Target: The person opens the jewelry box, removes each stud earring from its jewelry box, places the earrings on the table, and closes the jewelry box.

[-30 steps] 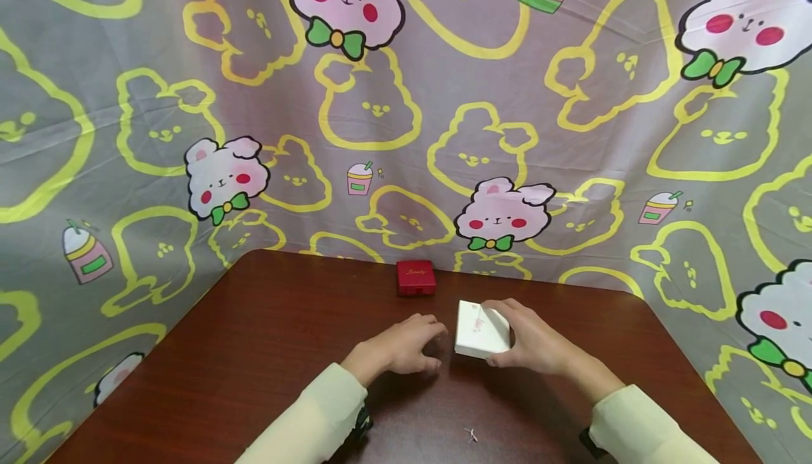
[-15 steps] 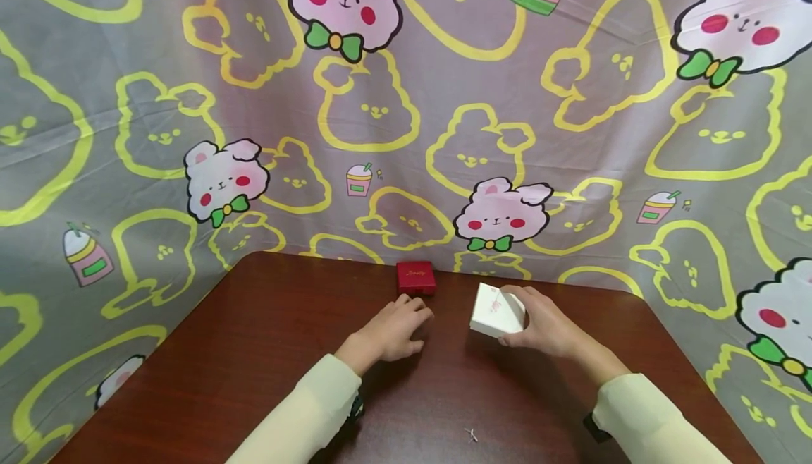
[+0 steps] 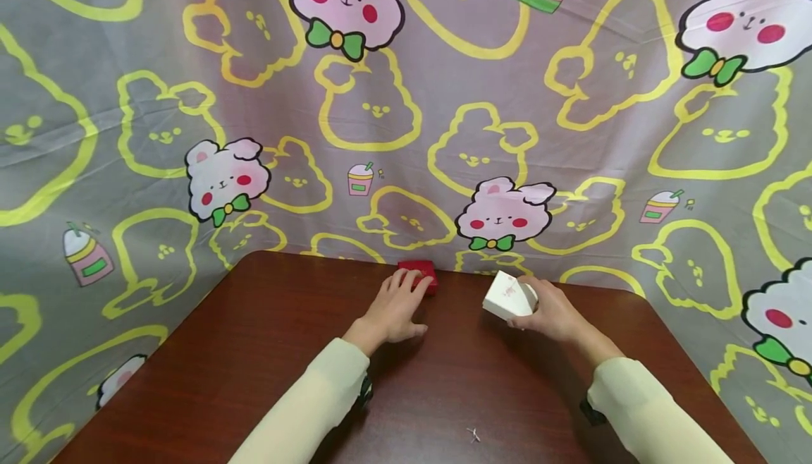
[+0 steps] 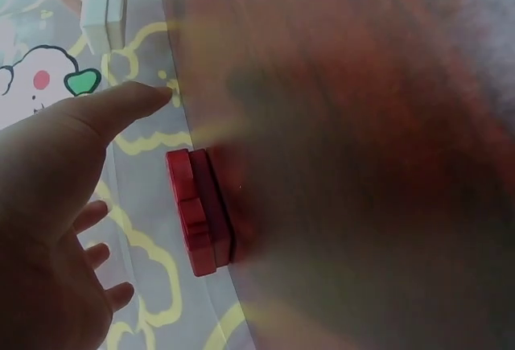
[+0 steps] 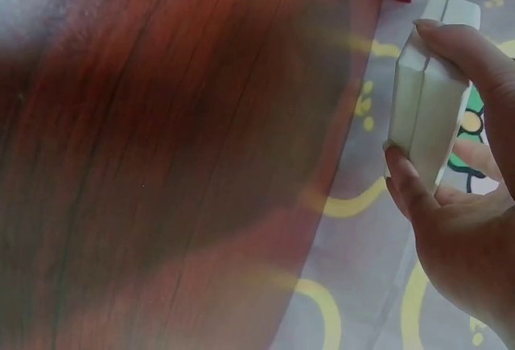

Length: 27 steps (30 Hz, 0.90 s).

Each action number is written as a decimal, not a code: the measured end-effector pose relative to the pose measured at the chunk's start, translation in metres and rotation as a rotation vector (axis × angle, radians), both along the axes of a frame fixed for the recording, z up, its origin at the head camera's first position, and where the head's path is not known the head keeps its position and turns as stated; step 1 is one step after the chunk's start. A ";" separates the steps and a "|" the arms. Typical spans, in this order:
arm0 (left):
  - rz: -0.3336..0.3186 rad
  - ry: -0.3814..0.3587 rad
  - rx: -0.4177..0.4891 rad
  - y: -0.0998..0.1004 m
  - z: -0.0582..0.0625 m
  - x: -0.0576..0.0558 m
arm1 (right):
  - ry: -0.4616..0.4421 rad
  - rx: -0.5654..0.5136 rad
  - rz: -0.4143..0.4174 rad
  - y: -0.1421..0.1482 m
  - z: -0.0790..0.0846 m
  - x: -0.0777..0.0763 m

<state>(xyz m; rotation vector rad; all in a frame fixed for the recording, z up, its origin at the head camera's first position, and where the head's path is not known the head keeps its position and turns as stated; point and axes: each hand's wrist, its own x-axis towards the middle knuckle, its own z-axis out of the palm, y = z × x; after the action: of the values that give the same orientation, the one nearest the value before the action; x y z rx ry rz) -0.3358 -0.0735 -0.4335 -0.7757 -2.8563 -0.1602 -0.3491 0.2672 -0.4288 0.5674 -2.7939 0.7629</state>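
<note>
My right hand (image 3: 553,312) grips a small white box (image 3: 509,296) with faint pink print on its lid, thumb on one side and fingers on the other. In the right wrist view the white box (image 5: 430,96) shows a seam between lid and base. A red box (image 3: 428,282) with a small front tab stands at the table's far edge, partly covered by my left fingers in the head view. My left hand (image 3: 395,309) reaches toward it with spread fingers, holding nothing. In the left wrist view the red box (image 4: 197,213) stands beyond the fingers, a gap between them.
The dark wooden table (image 3: 266,351) has rounded far corners. Behind it hangs a grey cloth (image 3: 406,97) printed with yellow outlines and rabbit faces. A small whitish scrap (image 3: 474,435) lies near the front of the table.
My right hand has carried the white box back and to the right, and tilted it. My left hand has moved forward to the red box, its fingers straightening.
</note>
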 end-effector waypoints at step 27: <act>0.164 -0.147 0.181 0.012 0.000 -0.057 | -0.077 0.002 -0.164 0.025 -0.023 -0.025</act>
<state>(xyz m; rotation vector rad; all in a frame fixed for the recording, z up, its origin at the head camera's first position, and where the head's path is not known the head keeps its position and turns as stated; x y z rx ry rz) -0.3930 -0.0619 -0.4334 -0.5117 -2.9715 -0.4628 -0.3746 0.2926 -0.4518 0.3103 -2.8670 0.7628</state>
